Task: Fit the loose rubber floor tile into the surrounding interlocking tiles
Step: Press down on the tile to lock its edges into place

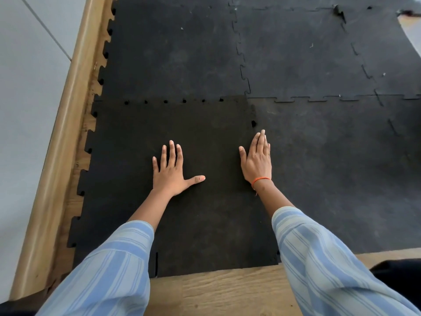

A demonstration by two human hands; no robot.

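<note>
A darker black rubber tile [141,201] lies in the near-left corner of the mat, with puzzle-shaped teeth along its edges. Small gaps show along its far seam [173,101] and at its right seam [253,123], where it meets the greyer surrounding tiles [319,167]. My left hand [170,174] rests flat on the tile's middle, fingers spread. My right hand [257,160] lies flat, fingers together, along the tile's right edge at the seam. Neither hand holds anything.
A wooden skirting board [66,133] and pale wall [25,110] run along the left. Bare wood floor [216,290] shows at the near edge. Further interlocked tiles [177,49] extend ahead; one corner [339,12] at the far right is lifted.
</note>
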